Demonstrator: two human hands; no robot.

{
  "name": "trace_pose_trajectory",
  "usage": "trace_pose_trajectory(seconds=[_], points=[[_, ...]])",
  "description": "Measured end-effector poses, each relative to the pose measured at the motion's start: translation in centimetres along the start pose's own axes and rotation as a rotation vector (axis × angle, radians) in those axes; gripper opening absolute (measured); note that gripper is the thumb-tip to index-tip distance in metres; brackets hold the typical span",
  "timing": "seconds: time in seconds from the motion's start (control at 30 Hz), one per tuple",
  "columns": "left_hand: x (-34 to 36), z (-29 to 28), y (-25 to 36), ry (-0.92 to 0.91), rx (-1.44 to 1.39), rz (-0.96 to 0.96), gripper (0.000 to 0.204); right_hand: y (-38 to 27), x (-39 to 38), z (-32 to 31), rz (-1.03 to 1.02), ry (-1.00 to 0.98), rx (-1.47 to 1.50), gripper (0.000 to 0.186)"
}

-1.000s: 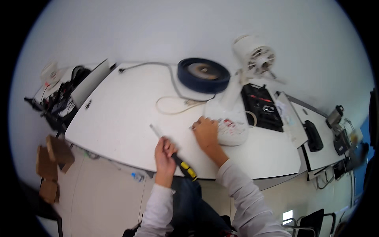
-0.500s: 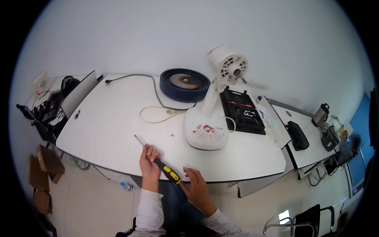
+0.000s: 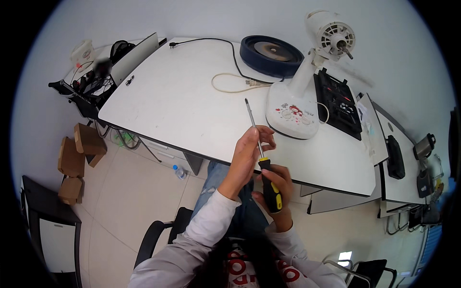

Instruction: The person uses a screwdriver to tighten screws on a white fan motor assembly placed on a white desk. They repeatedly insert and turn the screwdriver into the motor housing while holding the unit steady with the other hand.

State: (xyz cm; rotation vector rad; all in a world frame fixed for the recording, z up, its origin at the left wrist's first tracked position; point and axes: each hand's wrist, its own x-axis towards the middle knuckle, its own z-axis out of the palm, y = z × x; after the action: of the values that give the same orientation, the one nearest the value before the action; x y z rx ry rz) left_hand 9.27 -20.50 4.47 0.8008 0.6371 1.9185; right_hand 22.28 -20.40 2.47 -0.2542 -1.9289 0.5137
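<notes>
A screwdriver (image 3: pixel 270 187) with a black and yellow handle and a long metal shaft is held between my two hands, over the front edge of the white table. My left hand (image 3: pixel 247 151) closes round the shaft near the handle, and the tip points away from me. Around the handle is my right hand (image 3: pixel 283 181), its fingers curled. Beyond them stands a white desk fan (image 3: pixel 292 113) with a cartoon print on its base. Its motor head (image 3: pixel 331 36) is bare, with no blades or guard, and a metal shaft sticks out.
A round dark blue object (image 3: pixel 247 48) lies behind the fan. At its right sits an open black tool case (image 3: pixel 338 103). A black cable with a plug (image 3: pixel 173 44) and a cream cord (image 3: pixel 216 87) cross the white table (image 3: pixel 177 101). Cardboard boxes (image 3: pixel 72 158) stand on the floor.
The view has shifted, so the table sits higher and further right. The screwdriver now points more steeply away from me, and my right hand has closed round its handle.
</notes>
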Motion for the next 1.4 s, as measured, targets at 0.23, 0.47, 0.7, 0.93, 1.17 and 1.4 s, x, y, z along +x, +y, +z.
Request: trace_pose_trajectory(seconds=[0.23,0.47,0.7,0.93,1.17,1.4], points=[[0.8,-5.3,-2.5,0.378,0.608,0.293,0.024,1.1,-1.1,-6.2,0.263,0.323,-0.26,0.051],[5.3,-6.3,-1.6,0.194,1.084,0.224,0.037,-2.0,2.4,-11.7,0.24,0.973,-0.145,0.06],[6.9,-6.1,-3.3,-0.004,1.707,0.264,0.063,-2.5,4.5,-13.4,0.022,0.888,-0.211,0.046],[7.0,-7.3,-4.2,-0.05,1.876,0.213,0.058,0.9,12.3,-12.2,0.022,0.769,0.01,0.035],[6.8,-7.3,-4.4,-0.046,1.907,0.217,0.056,4.0,14.2,-11.0,0.078,0.746,0.046,0.031],[6.8,-7.2,-4.3,-0.05,1.921,0.197,0.055,5.5,14.2,-10.1,0.067,0.764,0.054,0.031]])
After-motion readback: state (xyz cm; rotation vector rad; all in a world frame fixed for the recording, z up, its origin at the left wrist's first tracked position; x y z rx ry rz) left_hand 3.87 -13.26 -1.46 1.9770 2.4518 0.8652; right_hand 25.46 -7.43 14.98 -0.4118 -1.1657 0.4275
